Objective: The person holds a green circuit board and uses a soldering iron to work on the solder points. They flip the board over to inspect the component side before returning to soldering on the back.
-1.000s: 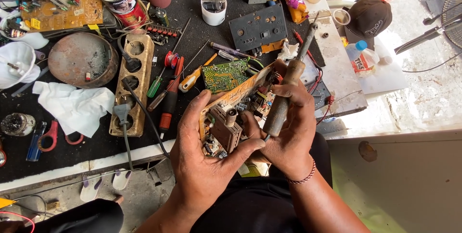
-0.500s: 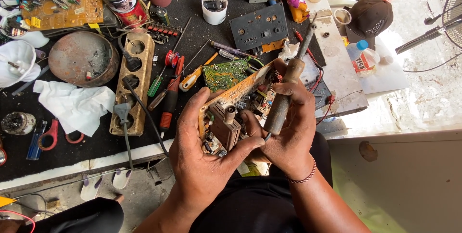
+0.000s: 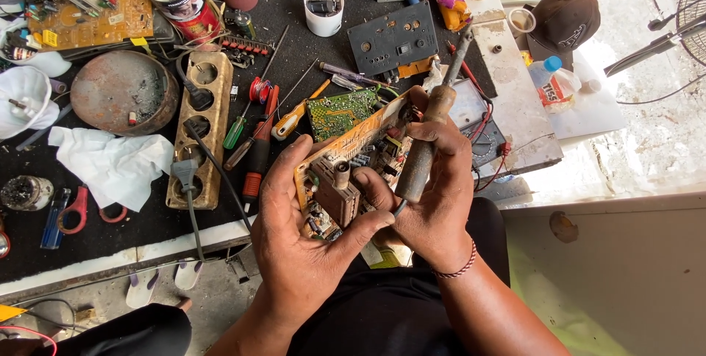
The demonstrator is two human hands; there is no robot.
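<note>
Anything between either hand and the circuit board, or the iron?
Nothing visible. The left hand already grips the tan circuit board with dark components from below, thumb across its near edge. The right hand is wrapped around the wooden-handled soldering iron, whose tip points up and away over the bench.

- Both hands, left hand (image 3: 309,253) and right hand (image 3: 434,194), are full with the circuit board (image 3: 346,179) and soldering iron (image 3: 434,128), raised over the table (image 3: 147,235) edge.
- 10 o'clock: screwdrivers (image 3: 254,150), wooden socket strip (image 3: 198,128) and plug cable (image 3: 187,179) crowd the approach.
- 9 o'clock: white cloth (image 3: 110,165), scissors (image 3: 81,209).
- 12 o'clock: green board (image 3: 338,109), black panel (image 3: 393,40) block.
- 2 o'clock: multimeter (image 3: 478,128) with leads.
- 7 o'clock: bare black strip along the table edge gives room.
</note>
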